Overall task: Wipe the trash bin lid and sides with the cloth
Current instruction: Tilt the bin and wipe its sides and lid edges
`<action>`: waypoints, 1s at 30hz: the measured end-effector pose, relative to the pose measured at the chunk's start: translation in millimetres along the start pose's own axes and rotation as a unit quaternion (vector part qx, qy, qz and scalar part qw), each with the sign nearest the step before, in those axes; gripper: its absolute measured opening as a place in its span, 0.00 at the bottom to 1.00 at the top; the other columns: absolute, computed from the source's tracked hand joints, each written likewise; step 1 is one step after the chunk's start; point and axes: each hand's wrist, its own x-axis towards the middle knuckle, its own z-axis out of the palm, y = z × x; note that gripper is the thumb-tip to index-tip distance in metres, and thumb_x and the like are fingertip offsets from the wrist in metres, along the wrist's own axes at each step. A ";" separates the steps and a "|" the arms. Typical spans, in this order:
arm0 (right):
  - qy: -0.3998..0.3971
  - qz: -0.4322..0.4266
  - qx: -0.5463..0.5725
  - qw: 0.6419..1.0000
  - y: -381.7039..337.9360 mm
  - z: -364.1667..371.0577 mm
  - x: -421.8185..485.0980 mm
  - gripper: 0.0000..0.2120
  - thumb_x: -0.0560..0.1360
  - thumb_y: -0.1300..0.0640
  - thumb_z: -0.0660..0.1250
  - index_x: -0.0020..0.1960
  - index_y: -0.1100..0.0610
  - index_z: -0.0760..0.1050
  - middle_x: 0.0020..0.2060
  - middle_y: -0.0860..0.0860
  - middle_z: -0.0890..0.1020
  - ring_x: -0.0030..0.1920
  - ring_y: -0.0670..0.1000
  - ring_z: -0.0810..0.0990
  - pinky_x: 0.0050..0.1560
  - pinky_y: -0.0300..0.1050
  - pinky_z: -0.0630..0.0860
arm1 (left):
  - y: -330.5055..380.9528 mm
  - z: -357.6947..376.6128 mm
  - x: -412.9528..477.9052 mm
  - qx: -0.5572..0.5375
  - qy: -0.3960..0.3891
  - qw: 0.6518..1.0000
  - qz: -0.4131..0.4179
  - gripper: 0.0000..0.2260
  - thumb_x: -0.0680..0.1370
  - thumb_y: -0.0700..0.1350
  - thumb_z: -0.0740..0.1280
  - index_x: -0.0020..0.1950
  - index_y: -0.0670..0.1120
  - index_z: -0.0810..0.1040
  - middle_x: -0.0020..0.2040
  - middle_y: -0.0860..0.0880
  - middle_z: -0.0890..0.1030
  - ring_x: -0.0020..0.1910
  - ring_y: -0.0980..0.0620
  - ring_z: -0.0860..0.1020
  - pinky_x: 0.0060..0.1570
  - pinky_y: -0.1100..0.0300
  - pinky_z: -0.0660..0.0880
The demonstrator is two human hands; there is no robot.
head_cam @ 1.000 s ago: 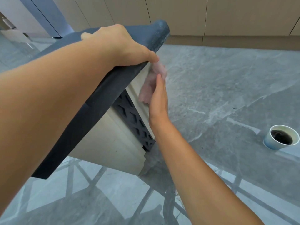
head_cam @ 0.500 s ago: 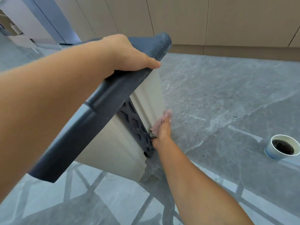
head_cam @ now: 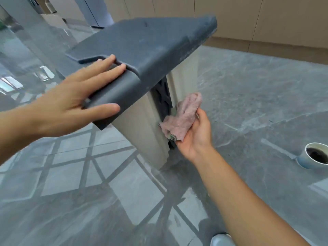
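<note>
The left hand point(head_cam: 71, 102) has let go of the far corner of the lid point(head_cam: 150, 43) and now lies flat on its near end, fingers straight and spread. The right hand point(head_cam: 195, 134) has come off the wall and turned palm up, fingers curled round the bunched pink cloth point(head_cam: 182, 118), just beside the dark lattice panel of the trash bin point(head_cam: 138, 132). The bin stands on the grey floor point(head_cam: 248, 103), with a cup point(head_cam: 314, 155) well apart to its right.

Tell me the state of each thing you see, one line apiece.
lid, closed, dusty at its far edge.
bin, standing on the floor.
cloth, crumpled, at the bin's side.
left hand, flat on the lid, fingers straight.
right hand, holds the cloth.
cup, upright, dark liquid inside.
</note>
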 end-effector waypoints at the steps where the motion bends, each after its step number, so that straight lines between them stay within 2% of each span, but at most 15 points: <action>1: 0.000 0.002 -0.005 1.000 2.2 -1.2 -4.0 0.20 0.84 0.41 0.56 0.64 0.51 0.80 0.51 0.50 0.83 0.58 0.60 0.78 0.74 0.62 0.68 | -0.1 8.3 -1.0 0.005 0.015 1.000 0.013 0.30 0.79 0.63 0.56 0.80 0.57 0.60 0.82 0.52 0.57 0.80 0.55 0.54 0.77 0.47 0.54; 3: -0.007 0.003 -0.027 1.000 4.7 -3.5 -11.0 0.24 0.85 0.43 0.55 0.72 0.54 0.77 0.64 0.50 0.83 0.72 0.60 0.77 0.79 0.65 0.66 | 6.0 17.7 5.0 0.008 0.045 0.999 0.014 0.28 0.80 0.57 0.54 0.80 0.51 0.60 0.81 0.46 0.58 0.80 0.50 0.55 0.78 0.47 0.52; 5: -0.022 -0.004 -0.063 0.998 3.0 -0.8 -15.3 0.25 0.86 0.44 0.54 0.77 0.54 0.74 0.72 0.50 0.80 0.75 0.58 0.75 0.78 0.64 0.67 | 15.9 23.2 15.7 0.000 0.071 0.997 0.003 0.27 0.81 0.54 0.52 0.79 0.49 0.63 0.80 0.44 0.60 0.80 0.50 0.57 0.78 0.49 0.52; 9: -0.021 -0.055 -0.108 0.992 -7.5 16.6 -15.7 0.22 0.86 0.47 0.54 0.73 0.54 0.77 0.68 0.46 0.83 0.69 0.47 0.79 0.78 0.53 0.69 | 49.6 39.8 45.8 0.035 0.122 0.991 -0.050 0.28 0.80 0.57 0.48 0.79 0.52 0.64 0.80 0.43 0.61 0.79 0.46 0.60 0.76 0.44 0.56; 12: -0.022 -0.119 -0.153 0.981 -23.6 32.8 -8.9 0.16 0.86 0.48 0.57 0.56 0.49 0.84 0.55 0.45 0.88 0.59 0.44 0.85 0.67 0.42 0.77 | 89.0 53.8 82.2 0.100 0.106 0.982 -0.124 0.31 0.78 0.63 0.43 0.81 0.58 0.58 0.82 0.45 0.58 0.78 0.42 0.59 0.75 0.42 0.54; 15: 0.017 -0.186 -0.221 0.957 -50.3 47.1 -5.3 0.17 0.85 0.46 0.59 0.40 0.46 0.77 0.40 0.45 0.80 0.44 0.49 0.78 0.49 0.46 0.73 | 120.4 53.4 122.7 0.131 0.049 0.977 -0.158 0.36 0.75 0.72 0.40 0.77 0.59 0.64 0.77 0.43 0.65 0.75 0.34 0.60 0.71 0.36 0.55; 17: 0.023 -0.245 -0.229 0.942 -67.6 53.0 -4.6 0.14 0.79 0.44 0.62 0.40 0.48 0.81 0.42 0.49 0.83 0.49 0.55 0.79 0.52 0.54 0.73 | 122.1 39.0 141.9 0.092 0.081 0.983 -0.134 0.37 0.74 0.74 0.41 0.61 0.54 0.78 0.57 0.43 0.77 0.65 0.34 0.70 0.66 0.38 0.63; 18: 0.015 -0.262 -0.231 0.937 -74.3 54.7 -5.6 0.14 0.76 0.43 0.64 0.40 0.49 0.83 0.43 0.50 0.85 0.51 0.54 0.81 0.54 0.55 0.75 | 116.6 32.6 149.2 0.059 0.117 0.985 -0.113 0.35 0.75 0.74 0.43 0.54 0.50 0.79 0.50 0.45 0.79 0.59 0.36 0.74 0.64 0.41 0.67; 19: 0.009 -0.272 -0.236 0.933 -77.1 55.2 -5.4 0.15 0.73 0.41 0.65 0.39 0.48 0.84 0.43 0.49 0.86 0.51 0.51 0.82 0.55 0.54 0.76 | 108.1 29.7 154.3 0.049 0.149 0.983 -0.094 0.32 0.76 0.72 0.46 0.52 0.49 0.78 0.49 0.45 0.79 0.57 0.38 0.75 0.62 0.44 0.68; 21: 0.020 -0.281 -0.279 0.918 -69.2 50.9 -2.5 0.19 0.71 0.35 0.62 0.38 0.46 0.83 0.41 0.49 0.85 0.51 0.52 0.81 0.56 0.54 0.77 | 90.6 33.6 157.6 0.108 0.149 0.978 -0.098 0.29 0.78 0.70 0.48 0.63 0.54 0.75 0.62 0.44 0.77 0.63 0.39 0.72 0.65 0.43 0.64; 22: 0.039 -0.275 -0.317 0.907 -57.6 44.0 0.5 0.21 0.74 0.33 0.58 0.42 0.46 0.83 0.44 0.51 0.85 0.53 0.54 0.81 0.60 0.57 0.77 | 83.8 38.1 158.3 0.135 0.123 0.977 -0.107 0.28 0.78 0.69 0.47 0.67 0.56 0.72 0.68 0.44 0.75 0.66 0.37 0.70 0.66 0.40 0.62; 24: 0.086 -0.226 -0.356 0.902 -26.4 13.7 11.2 0.26 0.83 0.36 0.51 0.63 0.47 0.82 0.63 0.54 0.84 0.68 0.55 0.79 0.74 0.56 0.71 | 79.1 45.2 161.6 0.151 0.089 0.980 -0.097 0.25 0.79 0.69 0.45 0.65 0.58 0.70 0.70 0.44 0.73 0.65 0.33 0.69 0.64 0.36 0.61; 26: 0.149 -0.093 -0.335 0.926 -1.4 -24.9 12.0 0.30 0.85 0.36 0.47 0.80 0.49 0.68 0.79 0.53 0.72 0.81 0.53 0.67 0.83 0.54 0.60 | 80.0 46.3 164.0 0.135 0.089 0.983 -0.091 0.26 0.78 0.70 0.45 0.64 0.58 0.70 0.71 0.45 0.73 0.66 0.34 0.69 0.63 0.35 0.61; 28: 0.215 0.091 -0.204 0.951 10.8 -50.9 14.2 0.36 0.83 0.31 0.49 0.83 0.50 0.61 0.83 0.53 0.64 0.84 0.54 0.60 0.85 0.52 0.53 | 75.9 45.2 165.7 0.117 0.099 0.983 -0.104 0.29 0.77 0.71 0.45 0.71 0.59 0.68 0.75 0.47 0.70 0.69 0.35 0.67 0.65 0.35 0.59; 30: 0.226 0.164 -0.138 0.950 9.1 -57.2 17.8 0.36 0.83 0.33 0.52 0.83 0.52 0.61 0.83 0.54 0.65 0.83 0.55 0.61 0.84 0.49 0.55 | 74.0 47.6 167.0 0.113 0.096 0.983 -0.112 0.30 0.76 0.71 0.45 0.72 0.60 0.67 0.75 0.47 0.69 0.70 0.35 0.66 0.66 0.34 0.58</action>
